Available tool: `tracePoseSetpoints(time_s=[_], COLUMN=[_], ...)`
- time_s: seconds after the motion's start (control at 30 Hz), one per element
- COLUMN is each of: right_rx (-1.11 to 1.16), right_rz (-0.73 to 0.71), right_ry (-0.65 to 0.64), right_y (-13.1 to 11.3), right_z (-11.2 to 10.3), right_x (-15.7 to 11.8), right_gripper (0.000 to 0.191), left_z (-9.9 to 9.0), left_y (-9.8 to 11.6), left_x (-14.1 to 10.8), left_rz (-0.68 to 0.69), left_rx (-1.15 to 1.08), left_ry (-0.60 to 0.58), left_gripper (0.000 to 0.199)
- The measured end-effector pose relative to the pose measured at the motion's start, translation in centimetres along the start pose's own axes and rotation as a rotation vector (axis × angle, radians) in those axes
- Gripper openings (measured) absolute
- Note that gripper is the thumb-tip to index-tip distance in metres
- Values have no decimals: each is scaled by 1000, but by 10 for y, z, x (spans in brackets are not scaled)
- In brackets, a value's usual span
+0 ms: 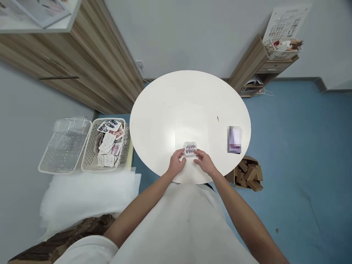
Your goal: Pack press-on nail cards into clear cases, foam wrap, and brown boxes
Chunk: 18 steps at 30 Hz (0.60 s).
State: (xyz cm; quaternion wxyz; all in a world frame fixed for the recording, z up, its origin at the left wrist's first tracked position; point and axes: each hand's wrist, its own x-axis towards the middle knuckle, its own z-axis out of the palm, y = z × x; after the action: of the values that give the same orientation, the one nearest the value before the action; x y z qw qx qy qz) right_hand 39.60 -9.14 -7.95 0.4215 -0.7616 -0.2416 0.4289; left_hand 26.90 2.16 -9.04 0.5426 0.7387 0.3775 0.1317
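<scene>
White shirt (189, 220) up against the round table (189, 102); the clear case (190, 153) lies near its front edge, within easy reach; left hand (176, 162) and right hand (205, 162) flank it, fingers loosely parted, neither pinching, seemingly to steady it.

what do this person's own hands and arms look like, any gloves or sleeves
Both the left hand and right hand are ungloved, with no ring or watch visible. The forearms are bare. A short, plain white sleeve shows at the left arm; the right sleeve is out of view.
</scene>
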Motion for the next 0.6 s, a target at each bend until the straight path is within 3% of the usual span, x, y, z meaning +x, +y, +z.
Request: tracePoseSetpoints(time_s=[0.1, 0.3, 0.6], right_rx=[27, 17, -185], right_rz=[4, -52, -115], right_ry=[-47, -139, -79], right_y=[18, 38, 51], right_z=[-13, -16, -15], right_x=[0, 5, 0], right_gripper=[46, 45, 41], left_z=[16, 32, 44], left_y=[-1, -4, -8], left_x=[-5, -14, -17], left_rz=[-39, -109, -94], left_rx=[41, 121, 254], left_ry=[-2, 51, -9], left_gripper=[47, 48, 50])
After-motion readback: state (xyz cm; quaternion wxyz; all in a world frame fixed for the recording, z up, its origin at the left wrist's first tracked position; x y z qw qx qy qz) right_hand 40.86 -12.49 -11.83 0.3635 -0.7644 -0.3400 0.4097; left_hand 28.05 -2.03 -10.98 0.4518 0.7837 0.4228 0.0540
